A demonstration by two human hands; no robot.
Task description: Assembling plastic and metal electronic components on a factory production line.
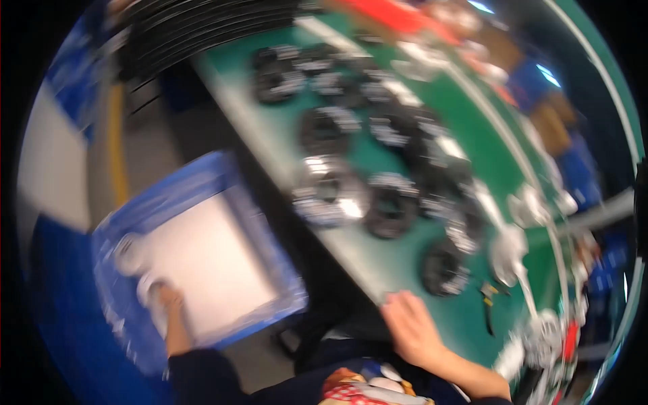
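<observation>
My left hand (pixel 171 298) reaches down into a blue plastic-lined bin (pixel 226 169) at the left. Its fingers are closed at the edge of a white ring-shaped part (pixel 150 287), blurred by motion. Another white round part (pixel 129 254) lies just beyond it, beside a flat white sheet (pixel 206 260) that covers much of the bin. My right hand (pixel 409 327) is at the near edge of the green-topped table (pixel 351 239), fingers stretched out and holding nothing. Farther up the table are several dark ring-shaped parts (pixel 390 206) and a shiny silvery ring-shaped part (pixel 331 192).
Yellow-and-black pliers (pixel 488 307) lie on the table, right of my right hand. White fixtures (pixel 507 253) line the table's right side. A dark stack of ridged material (pixel 202 27) stands at the far left, and a red strip (pixel 388 15) at the back.
</observation>
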